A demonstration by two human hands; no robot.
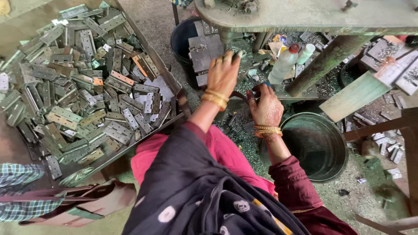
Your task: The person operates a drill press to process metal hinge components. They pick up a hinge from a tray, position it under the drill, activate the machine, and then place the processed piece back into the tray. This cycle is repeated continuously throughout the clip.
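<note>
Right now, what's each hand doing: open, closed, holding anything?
Left hand: fingers spread open, resting on the dark metal die block, gripping nothing.
Right hand: curled around a dark handle; the exact grip cannot be told.

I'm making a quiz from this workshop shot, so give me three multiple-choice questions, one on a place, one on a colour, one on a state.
1. Where does the hinge pile lie?
A. in the tray to the person's left
B. in the round bin
C. on the lap

2. What colour is the bottle cap?
A. blue
B. red
C. green

3. How is the left hand?
A. clenched in a fist at the lap
B. inside the bin
C. resting on the metal block

Answers: 1 A, the hinges fill the tray at left. 2 B, the cap on top is red. 3 C, its fingers lie on the block's edge.
</note>
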